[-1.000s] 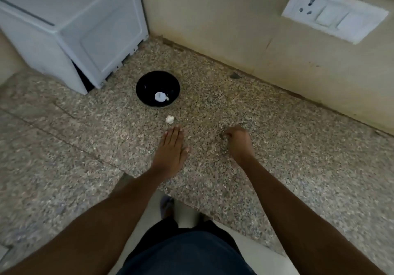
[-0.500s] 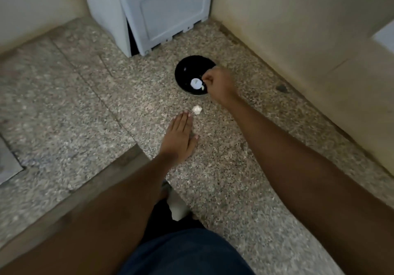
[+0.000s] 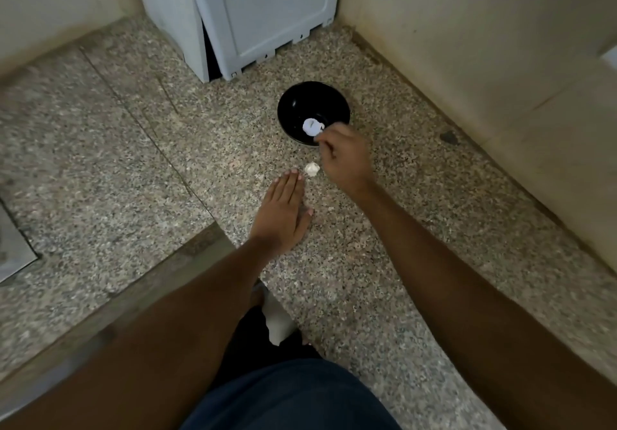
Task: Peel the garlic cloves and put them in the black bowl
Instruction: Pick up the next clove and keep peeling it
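The right hand (image 3: pixel 345 159) hovered at the black bowl (image 3: pixel 314 114) rim, fingers curled; whether they held anything I cannot tell. The left hand (image 3: pixel 282 216) lay flat on the counter (image 3: pixel 133 162). A light, papery-skinned garlic clove (image 3: pixel 312 168) sat just beyond its fingertips; it probably wants a pinch across its sides.

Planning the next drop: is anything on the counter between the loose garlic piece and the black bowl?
Nothing rests on the counter between the garlic and the bowl. Only the right hand hangs over the bowl's near rim, just right of that path.
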